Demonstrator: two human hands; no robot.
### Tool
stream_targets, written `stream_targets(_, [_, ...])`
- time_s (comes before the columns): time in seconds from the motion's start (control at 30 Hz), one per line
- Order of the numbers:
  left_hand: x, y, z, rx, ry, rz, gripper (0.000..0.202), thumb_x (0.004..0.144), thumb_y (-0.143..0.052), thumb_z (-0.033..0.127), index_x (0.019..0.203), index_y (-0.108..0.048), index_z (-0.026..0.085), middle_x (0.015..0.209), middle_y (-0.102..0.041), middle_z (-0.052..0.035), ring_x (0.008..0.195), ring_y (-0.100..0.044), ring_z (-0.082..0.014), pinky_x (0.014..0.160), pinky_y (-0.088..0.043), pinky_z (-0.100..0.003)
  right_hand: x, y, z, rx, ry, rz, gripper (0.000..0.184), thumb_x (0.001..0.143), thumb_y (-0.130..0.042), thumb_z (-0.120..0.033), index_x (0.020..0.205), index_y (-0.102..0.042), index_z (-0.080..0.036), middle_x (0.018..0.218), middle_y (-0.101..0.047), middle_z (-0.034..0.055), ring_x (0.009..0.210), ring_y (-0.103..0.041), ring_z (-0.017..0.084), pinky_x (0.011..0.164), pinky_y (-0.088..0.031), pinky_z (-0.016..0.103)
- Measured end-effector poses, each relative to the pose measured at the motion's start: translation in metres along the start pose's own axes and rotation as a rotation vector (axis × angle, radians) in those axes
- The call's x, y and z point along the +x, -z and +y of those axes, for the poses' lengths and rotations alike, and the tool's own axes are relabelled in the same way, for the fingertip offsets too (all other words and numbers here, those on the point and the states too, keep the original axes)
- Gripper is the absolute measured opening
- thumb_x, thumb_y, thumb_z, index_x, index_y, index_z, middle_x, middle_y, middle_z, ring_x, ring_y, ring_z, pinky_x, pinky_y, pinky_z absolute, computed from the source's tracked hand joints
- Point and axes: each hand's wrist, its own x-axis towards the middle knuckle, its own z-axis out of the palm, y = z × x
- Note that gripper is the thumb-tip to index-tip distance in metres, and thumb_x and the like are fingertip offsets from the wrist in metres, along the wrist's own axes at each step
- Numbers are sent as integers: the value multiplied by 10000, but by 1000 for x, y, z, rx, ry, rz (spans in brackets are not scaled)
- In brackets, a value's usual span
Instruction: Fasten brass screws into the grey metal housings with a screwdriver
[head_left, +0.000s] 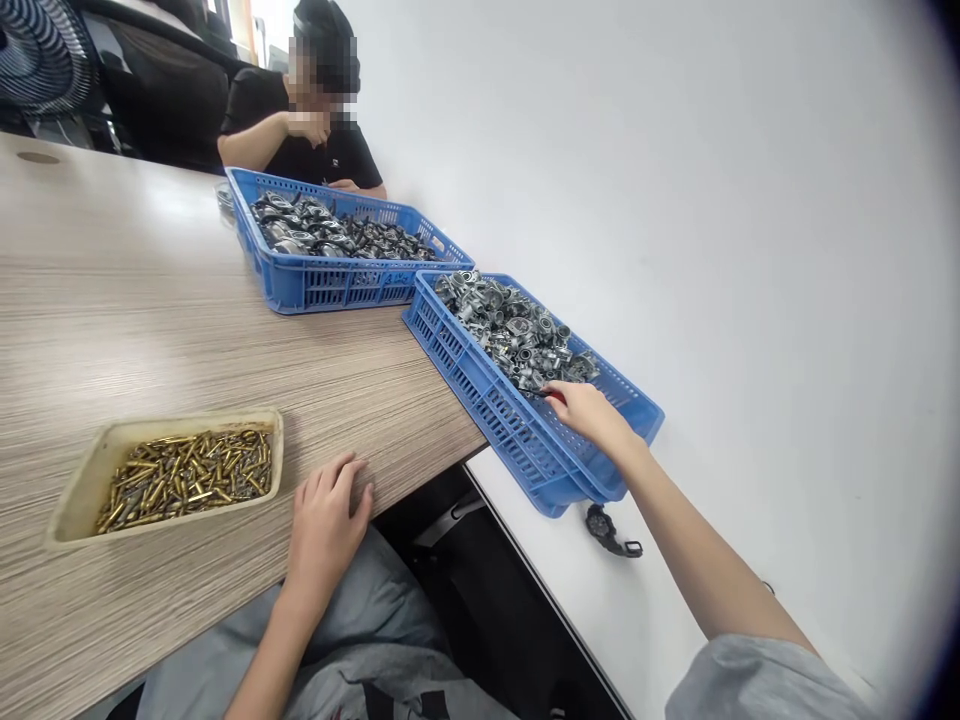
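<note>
Right hand [589, 415] at metal fittings [517, 335], left hand [326, 525] on the bench [150, 320]
Right fingertips reach into the blue crate [487, 430] at center right, grip unclear; left rests curled and empty on the edge, near brass pieces [184, 480] in a tray [187, 422] at lower left.

The desk [172, 330] has a matt, wood-grain laminate top. The blue crate [499, 425] is smooth moulded plastic, heaped with glossy silver metal parts [517, 335]. Shiny brass pieces [184, 480] lie in a matt cream tray [86, 485].
</note>
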Motion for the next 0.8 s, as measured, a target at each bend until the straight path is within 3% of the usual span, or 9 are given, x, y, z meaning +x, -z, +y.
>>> stream_targets(0.17, [0, 1, 1, -9, -8, 1, 288, 1029, -545, 286, 1277, -663, 201, 1402, -672, -113, 1252, -617, -321, 1064, -455, -477, -7, -6, 8, -99, -92, -51, 249, 1029, -510, -216, 1107, -744, -185, 1055, -798, 154, 951, -754, 295, 776, -483, 327])
stream_targets(0.3, [0, 1, 1, 7, -18, -1, 277, 1024, -552, 276, 1268, -662, 202, 1398, -674, -110, 1239, -617, -324, 1041, -460, -478, -9, -24, 28, 9, -190, -104, 227, 1065, -506, -271, 1131, -700, -174, 1110, -782, 170, 1052, -732, 303, 844, -472, 321])
stream_targets(0.53, [1, 2, 1, -8, -28, -2, 255, 1024, -562, 277, 1253, -656, 217, 1368, -690, -95, 1239, -614, -317, 1044, -450, -470, 20, -58, 40, 173, -299, -210, 278, 1063, -532, -309, 878, -679, -162, 965, -759, 183, 980, -717, 295, 855, -463, 319])
stream_targets(0.63, [1, 1, 2, -31, -11, -3, 254, 1017, -570, 264, 1252, -655, 216, 1363, -692, -98, 1248, -615, -313, 1056, -447, -471, 31, -67, 40, 303, -344, -261, 350, 1050, -539, -305, 730, -612, -185, 781, -695, 123, 803, -672, 247, 771, -472, 310])
stream_targets(0.8, [0, 0, 2, -44, -4, 0, 248, 1011, -582, 250, 1246, -654, 218, 1362, -695, -93, 1259, -616, -304, 1052, -450, -469, 27, -70, 43, 594, -401, -326, 472, 1035, -533, -539, 688, -502, -220, 582, -463, -25, 537, -440, 137, 539, -414, 253])
